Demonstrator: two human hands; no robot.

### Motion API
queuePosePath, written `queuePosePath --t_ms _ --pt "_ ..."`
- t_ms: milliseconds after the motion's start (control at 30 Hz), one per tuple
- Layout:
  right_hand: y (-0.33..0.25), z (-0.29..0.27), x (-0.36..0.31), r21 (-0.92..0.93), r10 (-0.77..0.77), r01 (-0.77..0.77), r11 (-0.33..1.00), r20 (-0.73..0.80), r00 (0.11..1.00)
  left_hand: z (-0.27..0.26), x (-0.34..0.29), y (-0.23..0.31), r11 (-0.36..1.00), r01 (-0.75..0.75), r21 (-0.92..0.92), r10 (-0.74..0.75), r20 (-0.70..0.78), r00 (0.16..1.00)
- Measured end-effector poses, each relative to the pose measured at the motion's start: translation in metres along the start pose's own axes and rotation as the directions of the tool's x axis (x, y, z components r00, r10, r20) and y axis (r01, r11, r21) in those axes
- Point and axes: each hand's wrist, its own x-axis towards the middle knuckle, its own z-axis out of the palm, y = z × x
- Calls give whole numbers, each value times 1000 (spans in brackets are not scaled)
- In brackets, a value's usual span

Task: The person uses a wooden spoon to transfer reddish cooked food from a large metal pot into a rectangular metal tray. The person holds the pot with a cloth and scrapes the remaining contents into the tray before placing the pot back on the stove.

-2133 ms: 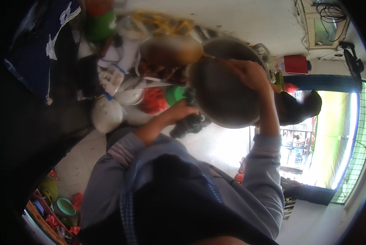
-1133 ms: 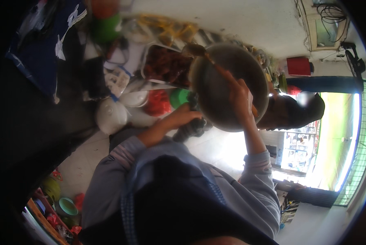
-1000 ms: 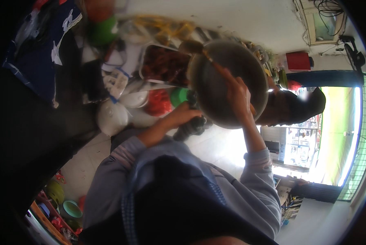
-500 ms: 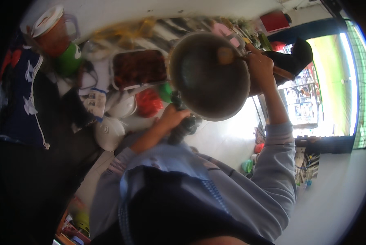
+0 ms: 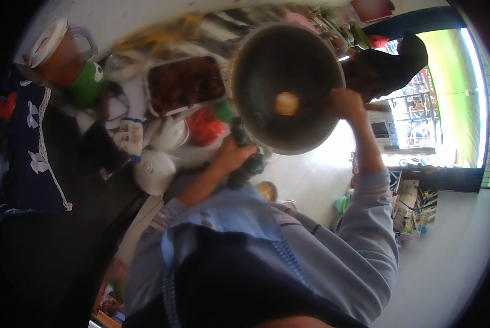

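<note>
A large, deep, dark wok (image 5: 278, 60) hangs in front of me, its inside facing me. At its lower left rim my left hand (image 5: 234, 157) is closed around a dark, bunched cloth (image 5: 247, 172); what lies under the cloth is hidden. My right hand (image 5: 348, 105) is wrapped round the wooden handle of a ladle-like tool (image 5: 287, 103) at the wok's right rim. The tool's round, pale head is inside the wok, and the handle's end sticks out right of my fist. Blur hides whether the head touches the metal.
Left of the wok lies a tray of dark red-brown food (image 5: 185, 85). Near it are a red plastic bag (image 5: 205, 127), a white lid (image 5: 155, 170), a green container (image 5: 86, 85) and a lidded pitcher (image 5: 59, 57). A person in dark clothing (image 5: 390, 65) is beyond my right hand.
The tool's head has moved down and left inside the wok, and my right hand has gone slightly lower. My left hand keeps its hold. The whole view has shifted a little.
</note>
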Motion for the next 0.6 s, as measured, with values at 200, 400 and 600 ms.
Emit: queuePosePath --t_ms 200,400,600 --pt "-49 38 13 831 -266 293 473 -182 947 -7 8 3 995 14 95 -21 75 997" --pt "-91 19 14 663 60 495 561 -629 775 -2 19 -11 979 206 -10 -203 114 972" --pt "-153 28 3 593 78 474 650 -673 735 8 28 -28 977 196 84 -208 167 964"
